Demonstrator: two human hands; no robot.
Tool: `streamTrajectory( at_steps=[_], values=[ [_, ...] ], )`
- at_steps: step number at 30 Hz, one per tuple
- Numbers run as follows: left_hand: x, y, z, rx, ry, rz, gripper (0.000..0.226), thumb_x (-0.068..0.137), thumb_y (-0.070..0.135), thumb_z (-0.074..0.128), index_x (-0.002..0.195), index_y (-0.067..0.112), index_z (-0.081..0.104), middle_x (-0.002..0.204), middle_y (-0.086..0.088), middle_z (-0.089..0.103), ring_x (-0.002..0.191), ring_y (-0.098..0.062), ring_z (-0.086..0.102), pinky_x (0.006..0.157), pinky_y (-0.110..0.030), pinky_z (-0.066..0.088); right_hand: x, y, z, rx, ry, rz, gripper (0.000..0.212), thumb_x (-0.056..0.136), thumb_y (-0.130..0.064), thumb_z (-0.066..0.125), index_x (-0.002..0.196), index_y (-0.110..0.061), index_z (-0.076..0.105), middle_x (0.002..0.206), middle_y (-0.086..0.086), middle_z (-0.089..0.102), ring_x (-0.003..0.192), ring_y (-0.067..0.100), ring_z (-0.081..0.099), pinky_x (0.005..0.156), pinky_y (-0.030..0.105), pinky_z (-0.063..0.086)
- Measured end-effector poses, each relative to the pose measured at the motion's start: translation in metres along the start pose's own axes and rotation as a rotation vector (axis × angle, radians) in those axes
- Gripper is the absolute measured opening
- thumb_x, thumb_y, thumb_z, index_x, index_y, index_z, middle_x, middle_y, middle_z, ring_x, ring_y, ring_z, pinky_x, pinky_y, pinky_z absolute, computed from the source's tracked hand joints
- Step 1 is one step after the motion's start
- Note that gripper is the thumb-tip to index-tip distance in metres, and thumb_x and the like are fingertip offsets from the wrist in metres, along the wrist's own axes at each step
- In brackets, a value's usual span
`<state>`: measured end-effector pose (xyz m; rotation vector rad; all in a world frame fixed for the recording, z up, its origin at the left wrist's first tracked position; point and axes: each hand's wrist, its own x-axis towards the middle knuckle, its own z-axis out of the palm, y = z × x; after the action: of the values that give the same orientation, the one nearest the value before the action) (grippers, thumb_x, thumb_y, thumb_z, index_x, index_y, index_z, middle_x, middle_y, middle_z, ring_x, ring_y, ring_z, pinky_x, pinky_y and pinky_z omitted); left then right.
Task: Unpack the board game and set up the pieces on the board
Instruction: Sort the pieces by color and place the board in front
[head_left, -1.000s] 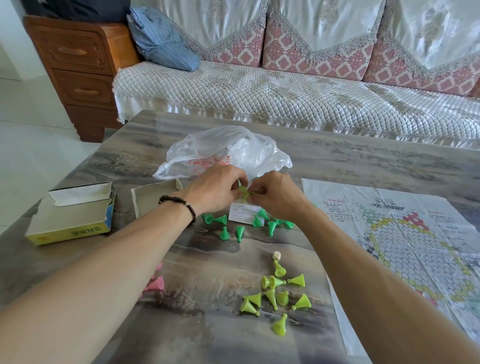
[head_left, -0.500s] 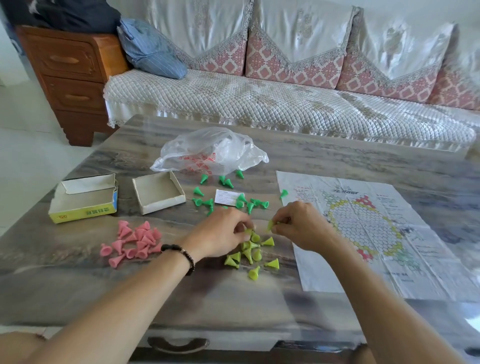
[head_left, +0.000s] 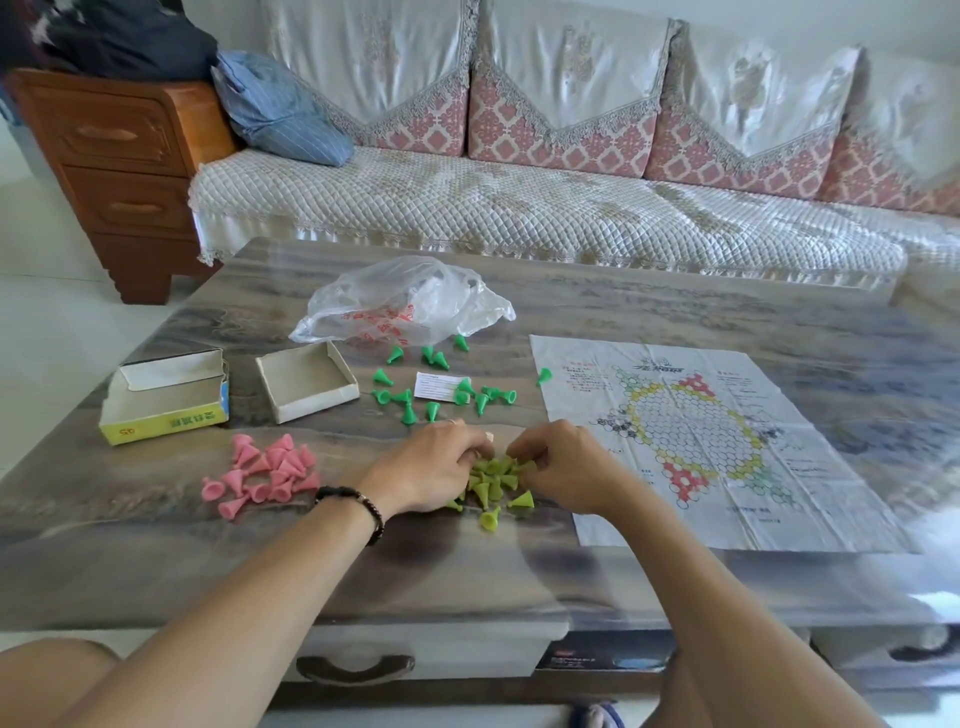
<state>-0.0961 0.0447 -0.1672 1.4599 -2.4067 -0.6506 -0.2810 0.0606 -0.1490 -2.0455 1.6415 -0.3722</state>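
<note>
A paper game board (head_left: 696, 441) lies flat on the table's right half. Several yellow-green cone pieces (head_left: 493, 486) are heaped at the table's middle front. My left hand (head_left: 431, 473) and my right hand (head_left: 561, 465) rest on either side of that heap, fingers curled into it; whether either pinches a piece is hidden. Several darker green cones (head_left: 431, 384) are scattered behind my hands around a small white card (head_left: 439, 385). One green cone (head_left: 543, 375) stands on the board's left edge. Pink cones (head_left: 265, 475) cluster at the left.
An open yellow box lid (head_left: 166, 402) and a white box tray (head_left: 306, 387) sit at the left. A crumpled clear plastic bag (head_left: 400, 304) lies behind the green pieces. A sofa (head_left: 519, 208) runs beyond the table, a wooden cabinet (head_left: 119, 166) to its left.
Both hands came back from the darker green pieces near the bag to the yellow-green heap and closed in around it. The camera pulled back, showing more of the table.
</note>
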Motion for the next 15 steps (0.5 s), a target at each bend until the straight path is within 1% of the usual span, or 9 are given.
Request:
streamTrajectory(
  at_steps=[4, 6, 7, 8, 10, 12, 13, 15],
  values=[
    [-0.005, -0.001, -0.001, -0.035, 0.003, 0.019, 0.031, 0.097, 0.011, 0.043, 0.116, 0.019, 0.065, 0.122, 0.001, 0.062, 0.114, -0.016, 0.054, 0.094, -0.026, 0.041, 0.000, -0.003, 0.001, 0.037, -0.025, -0.016, 0.029, 0.077, -0.006, 0.061, 0.103, -0.015, 0.072, 0.088, -0.005, 0.066, 0.077, 0.008, 0.056, 0.068, 0.014, 0.041],
    [-0.006, -0.001, -0.002, -0.058, 0.015, 0.021, 0.030, 0.097, 0.013, 0.043, 0.118, 0.019, 0.065, 0.119, 0.002, 0.061, 0.111, -0.014, 0.055, 0.092, -0.025, 0.041, 0.001, -0.002, 0.001, 0.042, -0.029, -0.019, 0.032, 0.076, -0.007, 0.061, 0.104, -0.016, 0.072, 0.090, -0.004, 0.068, 0.076, 0.006, 0.057, 0.067, 0.012, 0.042],
    [-0.006, -0.002, -0.003, -0.076, 0.034, 0.020, 0.030, 0.097, 0.014, 0.045, 0.119, 0.019, 0.065, 0.115, 0.002, 0.061, 0.107, -0.014, 0.055, 0.089, -0.025, 0.041, 0.003, -0.001, 0.000, 0.051, -0.026, -0.015, 0.033, 0.076, -0.007, 0.060, 0.106, -0.017, 0.071, 0.092, -0.004, 0.068, 0.077, 0.006, 0.058, 0.068, 0.012, 0.043],
    [-0.006, -0.003, -0.004, -0.089, 0.070, 0.015, 0.028, 0.097, 0.016, 0.046, 0.118, 0.019, 0.065, 0.109, 0.002, 0.061, 0.100, -0.012, 0.055, 0.084, -0.024, 0.041, 0.004, -0.001, -0.001, 0.059, -0.021, -0.012, 0.035, 0.076, -0.009, 0.060, 0.108, -0.018, 0.071, 0.094, -0.004, 0.069, 0.079, 0.006, 0.060, 0.070, 0.014, 0.045],
    [-0.007, -0.009, -0.007, -0.087, 0.205, -0.004, 0.024, 0.095, 0.018, 0.050, 0.113, 0.020, 0.066, 0.101, 0.002, 0.060, 0.087, -0.009, 0.052, 0.078, -0.023, 0.040, 0.010, 0.001, -0.005, 0.074, 0.002, 0.003, 0.033, 0.077, -0.012, 0.062, 0.108, -0.020, 0.070, 0.096, -0.004, 0.068, 0.086, 0.010, 0.062, 0.074, 0.018, 0.048],
    [-0.008, -0.018, -0.012, -0.049, 0.358, -0.052, 0.017, 0.091, 0.019, 0.055, 0.105, 0.018, 0.065, 0.097, 0.002, 0.059, 0.081, -0.011, 0.051, 0.079, -0.031, 0.046, 0.019, 0.003, -0.005, 0.102, 0.046, 0.043, 0.030, 0.079, -0.014, 0.062, 0.107, -0.020, 0.070, 0.096, -0.005, 0.067, 0.089, 0.013, 0.062, 0.070, 0.018, 0.047],
    [-0.008, -0.022, -0.014, -0.013, 0.409, -0.086, 0.016, 0.089, 0.020, 0.058, 0.104, 0.017, 0.062, 0.097, 0.002, 0.058, 0.080, -0.013, 0.052, 0.080, -0.035, 0.047, 0.025, 0.003, -0.004, 0.115, 0.082, 0.062, 0.028, 0.080, -0.015, 0.061, 0.107, -0.020, 0.069, 0.096, -0.005, 0.067, 0.091, 0.013, 0.062, 0.069, 0.019, 0.046],
    [-0.007, -0.029, -0.018, 0.061, 0.449, -0.160, 0.027, 0.086, 0.023, 0.063, 0.111, 0.018, 0.054, 0.105, -0.001, 0.054, 0.089, -0.019, 0.056, 0.080, -0.036, 0.046, 0.039, 0.003, 0.000, 0.121, 0.178, 0.090, 0.024, 0.084, -0.017, 0.060, 0.106, -0.019, 0.069, 0.097, -0.004, 0.066, 0.093, 0.014, 0.062, 0.074, 0.021, 0.045]
  ],
)
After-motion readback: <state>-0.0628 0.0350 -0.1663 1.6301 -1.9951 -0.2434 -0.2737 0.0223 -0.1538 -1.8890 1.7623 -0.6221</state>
